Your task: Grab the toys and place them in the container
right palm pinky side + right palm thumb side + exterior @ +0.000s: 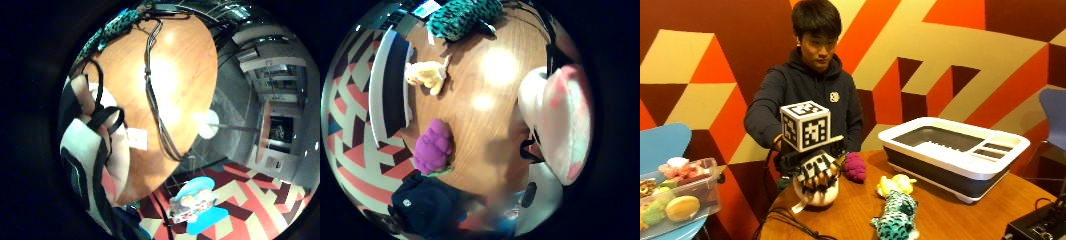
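Observation:
In the outside view my gloved right hand [816,172] grips a white and pink plush toy [816,196] from above, at the near left of the round wooden table [953,215]. The same plush [560,130] fills the side of the thumb side view. A purple toy [854,167] lies just behind the hand. Toward the table's middle lie a yellow toy [895,184] and a teal spotted toy [896,220]. The white and dark container [953,150] stands at the far right, with nothing seen inside.
A clear box of toys [680,200] sits on a blue chair left of the table. Black cables [783,217] run over the table's near left edge. A black device [1039,225] stands at the near right corner.

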Demonstrator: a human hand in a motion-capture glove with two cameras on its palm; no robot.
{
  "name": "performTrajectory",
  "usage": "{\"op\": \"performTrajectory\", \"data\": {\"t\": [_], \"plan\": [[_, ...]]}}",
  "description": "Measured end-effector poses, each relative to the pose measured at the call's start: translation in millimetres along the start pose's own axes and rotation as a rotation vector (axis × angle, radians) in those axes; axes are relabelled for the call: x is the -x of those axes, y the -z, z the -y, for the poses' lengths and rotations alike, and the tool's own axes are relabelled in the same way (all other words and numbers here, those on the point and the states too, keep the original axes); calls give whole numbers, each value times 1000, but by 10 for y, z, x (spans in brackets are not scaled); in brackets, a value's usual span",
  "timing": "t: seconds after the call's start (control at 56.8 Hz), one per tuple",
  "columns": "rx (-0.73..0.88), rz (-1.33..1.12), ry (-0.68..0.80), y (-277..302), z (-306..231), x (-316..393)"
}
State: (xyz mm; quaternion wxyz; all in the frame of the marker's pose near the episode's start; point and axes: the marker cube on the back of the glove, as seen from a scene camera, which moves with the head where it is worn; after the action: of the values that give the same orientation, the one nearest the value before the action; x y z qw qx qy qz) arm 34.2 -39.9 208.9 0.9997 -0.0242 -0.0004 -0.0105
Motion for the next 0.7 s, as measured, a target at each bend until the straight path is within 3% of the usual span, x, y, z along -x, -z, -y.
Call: {"op": "performTrajectory", "data": {"t": [0.194, 0.37, 0.528, 0.634, 0.705], "plan": [[-131, 65, 30, 983, -372, 86], [-325, 121, 111, 1945, -764, 695], [-416, 381, 240, 2358, -427, 1332], [-486, 540, 283, 2390, -151, 1906], [-435, 542, 327, 2222, 10, 2263]]}}
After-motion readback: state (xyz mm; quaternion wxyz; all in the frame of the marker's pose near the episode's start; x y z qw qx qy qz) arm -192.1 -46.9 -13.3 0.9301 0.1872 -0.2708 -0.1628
